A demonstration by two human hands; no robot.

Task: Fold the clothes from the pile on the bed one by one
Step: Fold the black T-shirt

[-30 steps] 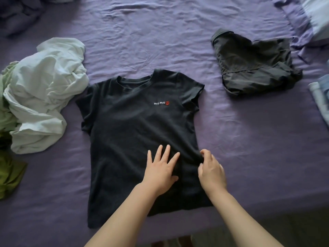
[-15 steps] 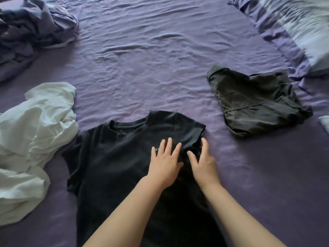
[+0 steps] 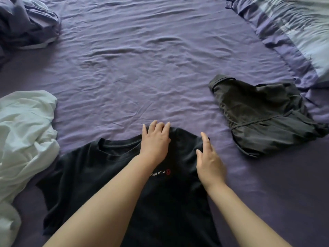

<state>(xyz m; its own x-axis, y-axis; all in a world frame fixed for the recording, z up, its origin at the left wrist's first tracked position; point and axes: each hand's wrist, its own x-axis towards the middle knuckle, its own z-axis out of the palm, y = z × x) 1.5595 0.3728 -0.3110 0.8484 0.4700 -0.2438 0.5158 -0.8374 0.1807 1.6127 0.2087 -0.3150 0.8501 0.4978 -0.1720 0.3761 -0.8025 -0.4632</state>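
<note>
Soft, dim daylight fills the room, brightest on the pale pillow (image 3: 302, 32) at the far right and fading toward the near edge of the bed sheet (image 3: 142, 68). No glare anywhere — the sheet's wrinkles show only as gentle, low-contrast ridges. The black T-shirt (image 3: 89, 175) swallows its own detail, nearly featureless in the shade. Weak shadows sit just beside the right hand (image 3: 210, 163), whose edges smear slightly with motion. Wide-angle bending stretches the forearms and everything far from the T-shirt.
</note>
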